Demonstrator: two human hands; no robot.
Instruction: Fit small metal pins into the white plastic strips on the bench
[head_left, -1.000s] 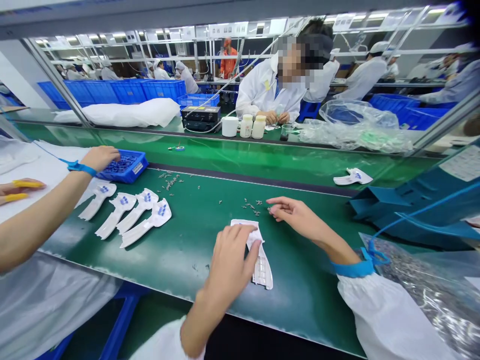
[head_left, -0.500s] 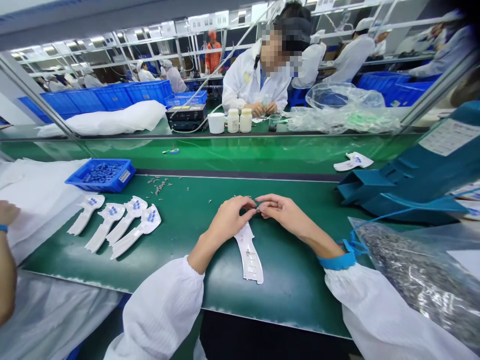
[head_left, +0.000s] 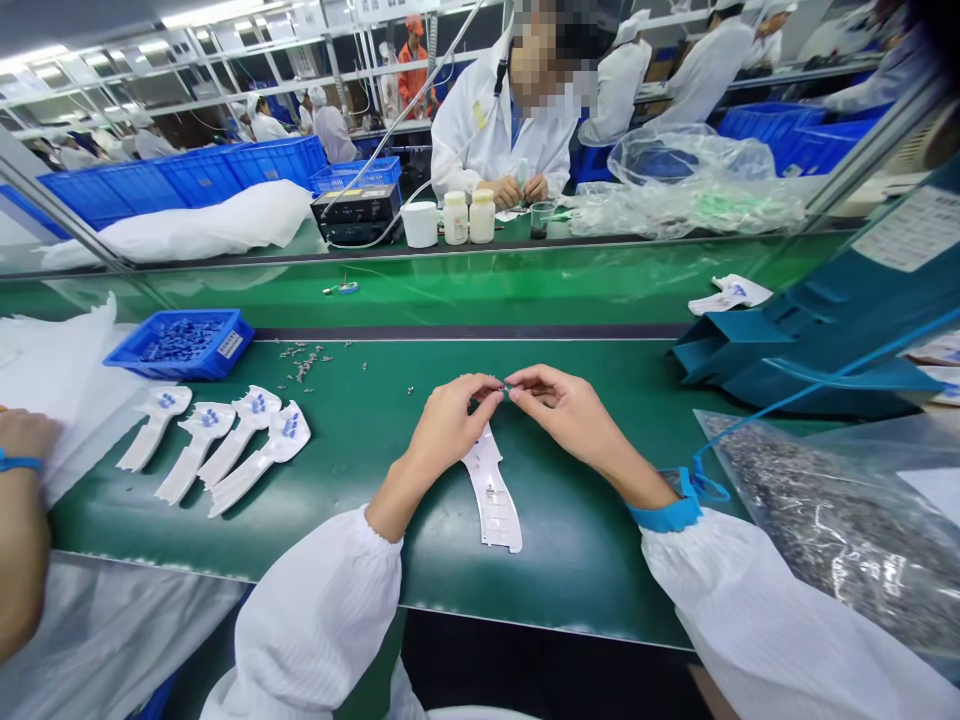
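Just above the white plastic handle-shaped piece [head_left: 495, 505], my left hand [head_left: 454, 420] and my right hand [head_left: 566, 415] meet at the fingertips. Thumb and fingers of each are pinched around a tiny shiny metal part [head_left: 505, 388], too small to identify. The white piece lies flat on the green table, its narrow end toward me; its upper end is hidden behind my left hand. Several similar white pieces [head_left: 259, 460] with blue parts on them lie to the left. Small loose metal parts [head_left: 304, 362] are scattered behind these.
A blue bin [head_left: 184, 345] of small blue parts stands at the back left. On the right are a clear bag [head_left: 832, 520] of metal parts and a teal holder [head_left: 795, 360]. A blue cord [head_left: 825, 385] runs from my right wristband. A co-worker's arm [head_left: 26, 500] rests at far left.
The camera view has tilted, so most of the scene sits slightly higher. My hands stay together at the fingertips, with small finger movements. The co-worker's hand at left has moved slightly inward.
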